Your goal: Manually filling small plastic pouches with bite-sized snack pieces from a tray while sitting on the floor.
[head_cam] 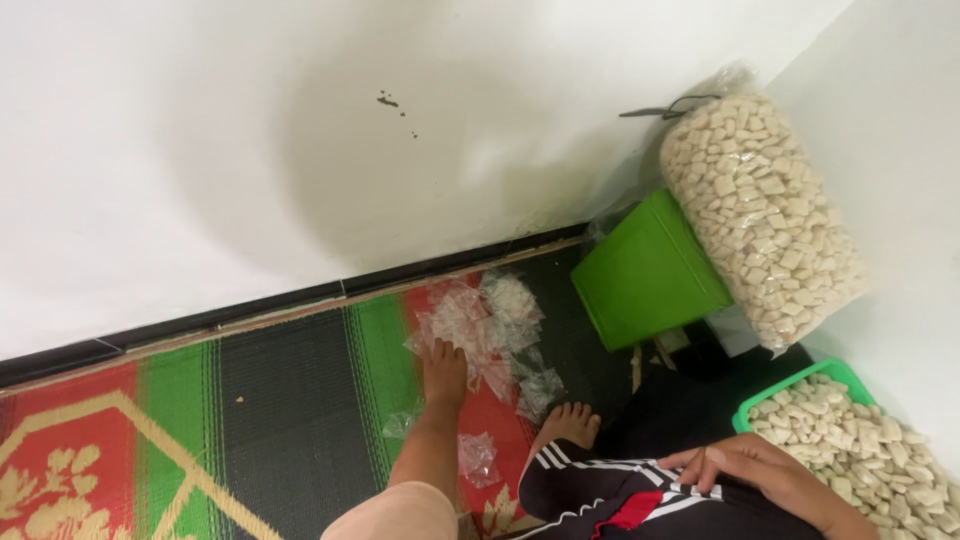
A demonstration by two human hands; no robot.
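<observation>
The left hand [445, 368] reaches down onto a heap of small clear plastic bags [480, 330] on the striped mat [250, 420] by the wall; its fingers are buried among the bags, so its grip cannot be told. The right hand [750, 465] lies flat and loose on the knee, holding nothing, just beside a green tray [790, 383] of pale crackers. A big bag of crackers [765, 215] leans above a green box [645, 275].

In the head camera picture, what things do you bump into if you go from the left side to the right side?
Woven mat → left hand on the pile of small clear plastic bags → bare foot → green box → right hand → big clear bag of pale crackers → green basket of crackers.
</observation>
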